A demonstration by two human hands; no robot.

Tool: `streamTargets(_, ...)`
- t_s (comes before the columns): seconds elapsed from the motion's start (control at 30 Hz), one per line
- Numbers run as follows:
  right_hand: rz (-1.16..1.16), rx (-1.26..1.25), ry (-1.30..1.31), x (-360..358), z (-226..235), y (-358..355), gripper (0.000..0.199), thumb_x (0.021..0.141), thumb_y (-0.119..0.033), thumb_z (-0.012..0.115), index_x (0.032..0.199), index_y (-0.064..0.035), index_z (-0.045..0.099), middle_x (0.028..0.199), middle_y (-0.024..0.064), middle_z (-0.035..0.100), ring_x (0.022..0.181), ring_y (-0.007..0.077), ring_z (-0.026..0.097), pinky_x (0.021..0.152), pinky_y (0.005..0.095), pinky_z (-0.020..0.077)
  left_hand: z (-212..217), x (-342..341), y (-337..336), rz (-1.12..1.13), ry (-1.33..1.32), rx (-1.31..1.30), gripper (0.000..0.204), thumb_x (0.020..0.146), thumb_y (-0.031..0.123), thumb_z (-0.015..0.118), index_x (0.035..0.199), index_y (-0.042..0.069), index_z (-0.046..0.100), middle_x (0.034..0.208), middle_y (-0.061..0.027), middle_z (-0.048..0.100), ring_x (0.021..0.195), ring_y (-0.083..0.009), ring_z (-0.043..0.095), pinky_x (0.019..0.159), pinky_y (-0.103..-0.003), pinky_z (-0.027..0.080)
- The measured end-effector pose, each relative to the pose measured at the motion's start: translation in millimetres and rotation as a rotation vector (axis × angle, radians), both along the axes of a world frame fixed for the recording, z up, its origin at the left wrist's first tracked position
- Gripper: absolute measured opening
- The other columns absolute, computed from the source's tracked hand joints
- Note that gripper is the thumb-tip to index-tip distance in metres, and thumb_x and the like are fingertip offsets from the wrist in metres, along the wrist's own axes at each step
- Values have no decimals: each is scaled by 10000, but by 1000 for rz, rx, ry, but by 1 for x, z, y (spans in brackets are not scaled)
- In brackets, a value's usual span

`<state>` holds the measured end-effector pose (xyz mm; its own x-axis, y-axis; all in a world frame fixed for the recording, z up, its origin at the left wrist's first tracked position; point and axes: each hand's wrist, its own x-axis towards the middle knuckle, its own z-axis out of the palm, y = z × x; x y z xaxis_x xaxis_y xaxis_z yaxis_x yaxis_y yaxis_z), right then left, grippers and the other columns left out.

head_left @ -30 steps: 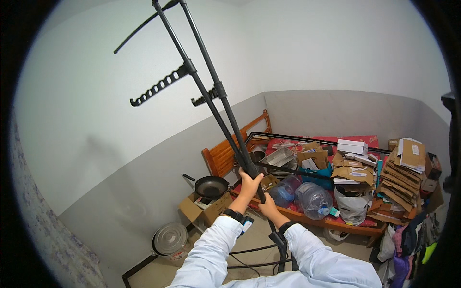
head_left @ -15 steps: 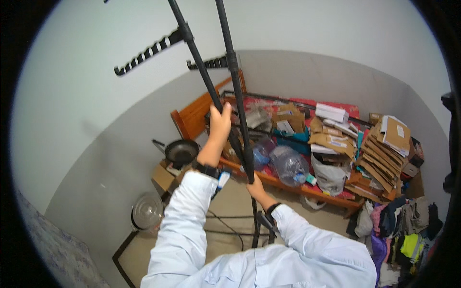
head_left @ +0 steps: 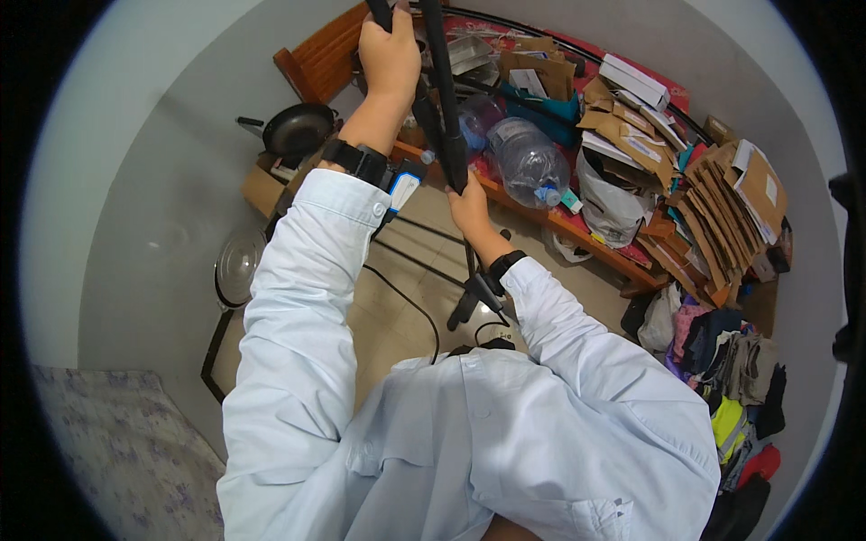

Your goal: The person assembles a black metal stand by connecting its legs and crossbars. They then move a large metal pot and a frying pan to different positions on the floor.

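Observation:
A black folding clothes rack (head_left: 443,86) rises in front of me, its two poles running close together toward the top edge. My left hand (head_left: 390,59) is wrapped round the left pole high up, near the top of the picture. Lower down, my right hand (head_left: 471,212) closes on the rack below the thick joint where the poles meet; part of its grip is hidden behind the pole. The rack's feet (head_left: 462,311) stand on the tiled floor just ahead of my body. The rack's upper part lies outside the picture.
A wooden bed frame (head_left: 311,63) holds large plastic bottles (head_left: 528,162), flattened cardboard (head_left: 713,212) and bags. To the left, a frying pan (head_left: 298,131) rests above a carton, with a glass lid (head_left: 239,266) by the wall. Clothes (head_left: 740,370) are heaped at right. A black cable (head_left: 410,307) crosses the floor.
The view has tilted down, so the rack's side arms with hook slots are out of sight and more floor shows. Both hands keep their hold on the rack.

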<state>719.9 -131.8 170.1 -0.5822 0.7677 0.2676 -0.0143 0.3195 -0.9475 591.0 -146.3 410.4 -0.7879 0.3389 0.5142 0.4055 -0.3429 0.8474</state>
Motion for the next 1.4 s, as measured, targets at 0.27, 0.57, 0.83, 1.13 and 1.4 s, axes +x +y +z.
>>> streamTargets(0.27, -10, 202, 60, 10, -5, 28, 320, 678, 49, 541, 994, 11, 570, 946, 184, 576, 872, 339, 575, 787, 333, 437, 6, -2, -8, -42, -168, 143, 275, 897, 306, 568, 740, 110, 457, 500, 42, 380, 358, -77, 363, 332, -235, 277)
streamTargets(0.57, 144, -137, -44, 37, -15, 30, 177, 692, 29, 567, 862, -20, 572, 768, 76, 578, 739, 180, 548, 726, 303, 437, -13, -7, -23, -370, -296, 173, 298, 899, 258, 562, 669, 143, 411, 480, 54, 337, 351, -71, 310, 340, -229, 242)
streamTargets(0.83, 163, -214, 40, 51, -28, 25, 136, 690, 34, 543, 813, -17, 572, 765, 31, 563, 729, 126, 519, 672, 265, 414, -21, 34, -18, -64, -248, 119, 279, 893, 285, 585, 725, 120, 436, 513, 49, 382, 389, -60, 366, 357, -225, 278)
streamTargets(1.13, 241, -271, 117, 64, -17, 48, 90, 681, 55, 528, 753, 5, 543, 757, 87, 594, 752, 179, 573, 703, 295, 449, -16, 47, -17, 139, -42, 142, 313, 893, 285, 584, 707, 65, 463, 523, 28, 405, 433, -76, 399, 408, -255, 322)
streamTargets(1.4, 299, -337, 95, 73, -8, 51, 115, 675, 73, 522, 761, -1, 546, 772, 78, 583, 762, 180, 572, 715, 296, 443, -13, 53, -23, 207, 8, 54, 335, 888, 294, 589, 686, 47, 489, 559, 12, 445, 489, -91, 421, 460, -278, 345)
